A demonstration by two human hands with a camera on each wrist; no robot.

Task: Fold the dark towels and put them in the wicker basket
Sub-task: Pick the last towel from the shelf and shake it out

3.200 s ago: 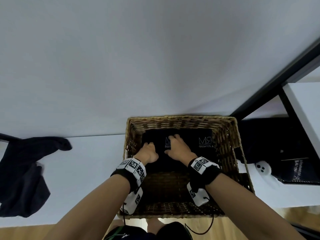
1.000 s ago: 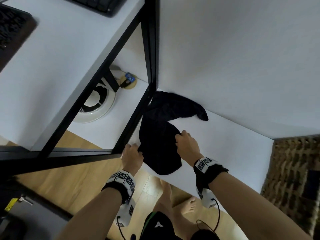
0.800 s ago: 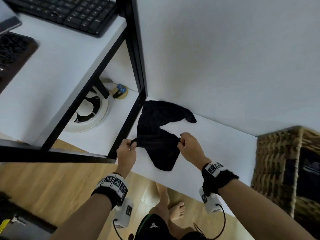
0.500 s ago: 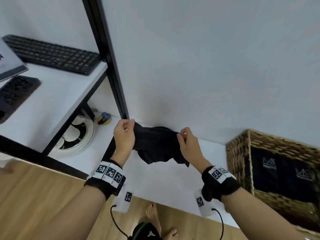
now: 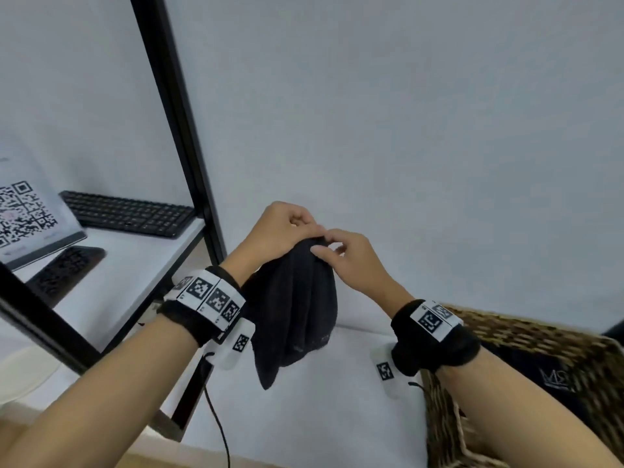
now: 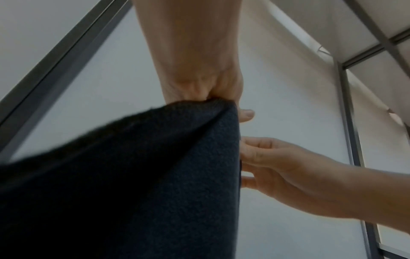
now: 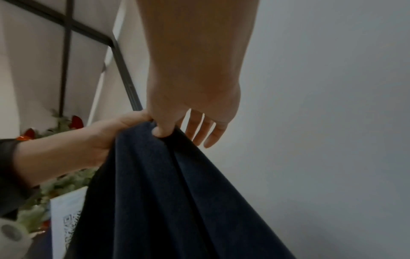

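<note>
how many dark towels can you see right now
2. One towel hangs in the air, its top pinched by the left hand and right hand. One folded towel lies in the wicker basket; the arm may hide more.

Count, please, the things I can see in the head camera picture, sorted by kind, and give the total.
Dark towels: 2, one hanging from both hands, one lying in the basket
Wicker basket: 1
Keyboard: 1
QR code sign: 1
Hands: 2, left hand and right hand
Total: 7
</note>
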